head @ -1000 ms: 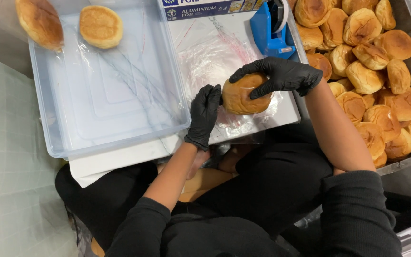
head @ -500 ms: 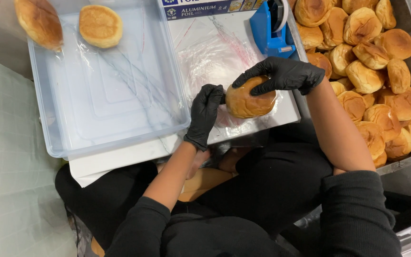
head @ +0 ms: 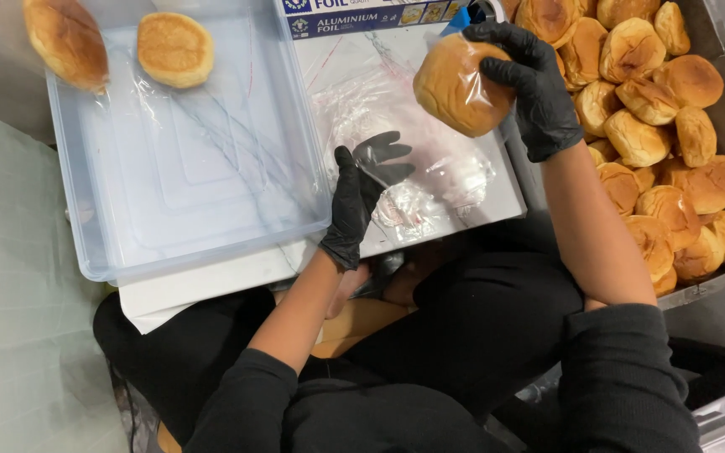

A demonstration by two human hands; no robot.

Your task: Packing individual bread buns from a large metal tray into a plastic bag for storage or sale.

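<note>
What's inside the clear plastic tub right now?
The clear plastic tub holds one bun at its far end and loose plastic film. A second bun sits at its far-left corner; whether inside is unclear.

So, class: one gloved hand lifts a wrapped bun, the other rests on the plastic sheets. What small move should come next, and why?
Probably carry the wrapped bun in the right hand across to the clear tub, beside the two buns already there; the left hand steadies the plastic sheets.
</note>
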